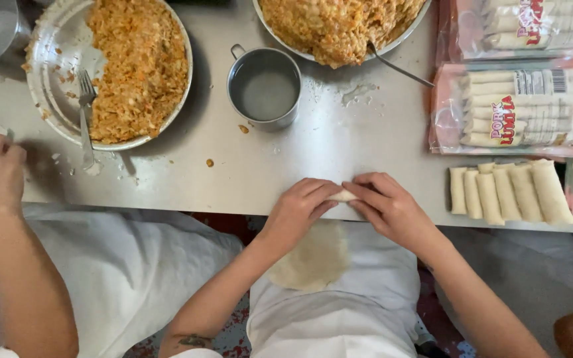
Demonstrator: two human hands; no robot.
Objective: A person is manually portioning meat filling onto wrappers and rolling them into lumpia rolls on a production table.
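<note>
Centre frame: left hand (298, 207) and right hand (387, 205) both pinch a small pale roll (343, 195) at the steel table (339, 142) edge, fingers curled tight.

Food-prep kitchen: steel table (339, 142), filling bowls (54, 40), packed rolls (509, 109).

Steel table (339, 142), filling bowls (54, 59), cup (264, 87), spring rolls (512, 192)

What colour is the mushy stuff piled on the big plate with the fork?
Orange mixed with pale bits, the filling on the plate, seen from the head view.
</note>
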